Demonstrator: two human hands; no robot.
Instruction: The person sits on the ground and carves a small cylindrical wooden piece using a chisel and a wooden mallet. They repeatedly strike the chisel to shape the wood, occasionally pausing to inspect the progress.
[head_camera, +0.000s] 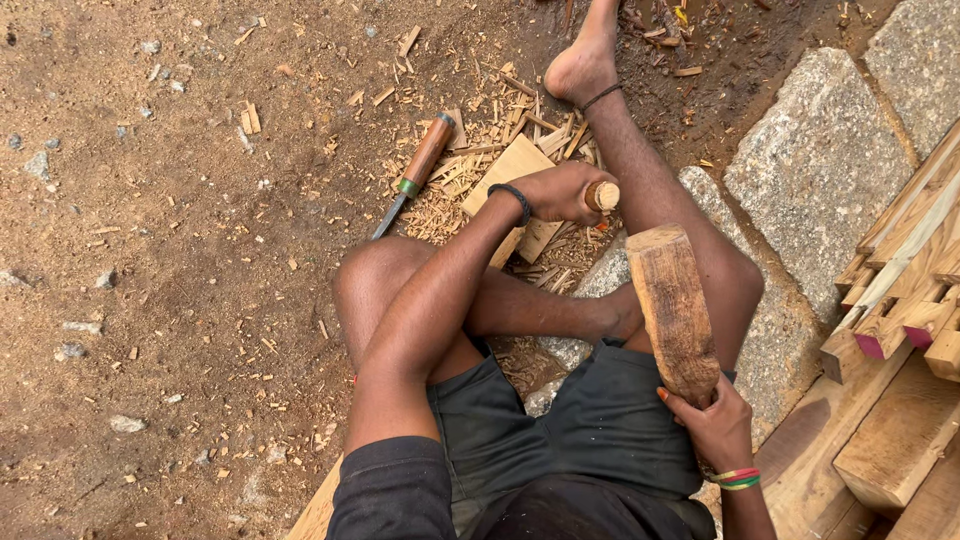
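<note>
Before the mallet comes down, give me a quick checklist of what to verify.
1. Left hand wrapped round the chisel handle: ok.
2. Right hand gripping the wooden mallet, raised above the lap: ok.
3. Chisel tip seated on the wood piece: cannot tell, hidden by the hand.
4. Left fingers below the handle's struck end: ok.
5. Spare chisel lying apart on the ground: ok.
6. Bare legs close to the work: not ok.

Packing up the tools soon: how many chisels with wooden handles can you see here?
2. One chisel lies loose on the dirt among the wood chips. The other chisel is gripped in the left hand, only its handle end showing. More may be hidden under the chips.
</note>
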